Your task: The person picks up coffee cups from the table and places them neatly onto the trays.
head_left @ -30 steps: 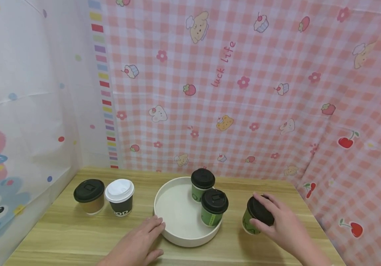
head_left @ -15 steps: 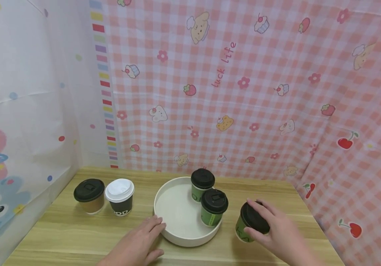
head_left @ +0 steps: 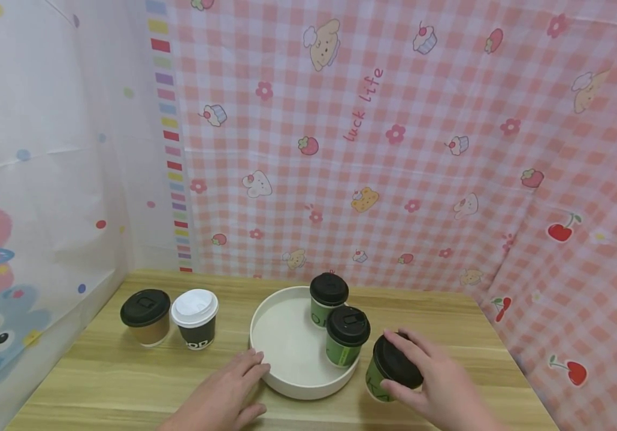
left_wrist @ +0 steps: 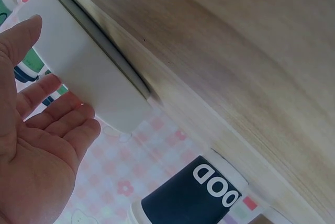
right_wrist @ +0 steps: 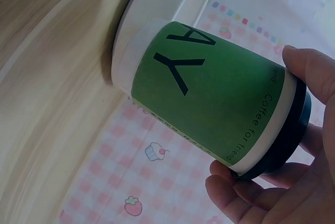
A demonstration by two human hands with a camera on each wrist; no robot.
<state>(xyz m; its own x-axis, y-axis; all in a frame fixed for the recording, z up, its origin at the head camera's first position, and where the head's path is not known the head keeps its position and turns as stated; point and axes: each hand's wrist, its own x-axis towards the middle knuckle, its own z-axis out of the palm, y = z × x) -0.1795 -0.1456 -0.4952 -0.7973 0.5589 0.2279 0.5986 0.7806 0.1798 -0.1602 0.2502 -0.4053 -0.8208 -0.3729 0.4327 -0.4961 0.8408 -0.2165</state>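
Note:
My right hand (head_left: 432, 383) grips a green paper coffee cup (head_left: 377, 378) around its black lid, to the right of a round cream tray (head_left: 278, 341). In the right wrist view the thumb and fingers clasp the lid edge, and the green cup's (right_wrist: 214, 96) base overlaps the tray wall. Two more green coffee cups with black lids, a rear one (head_left: 329, 293) and a front one (head_left: 346, 338), stand upright in the tray's right half. My left hand (head_left: 224, 386) rests its fingertips at the tray's left front rim, its fingers loosely extended in the left wrist view.
At the left of the wooden table (head_left: 114, 383) stand a brown cup (head_left: 147, 320) with a black lid and a black cup (head_left: 195, 320) with a white lid. A pink checked cloth (head_left: 314, 179) hangs behind; more patterned cloth closes off both sides.
My right hand has carried the green coffee cup leftward and nearer to me, closer to the tray. The left hand, the tray and the other cups have stayed in place.

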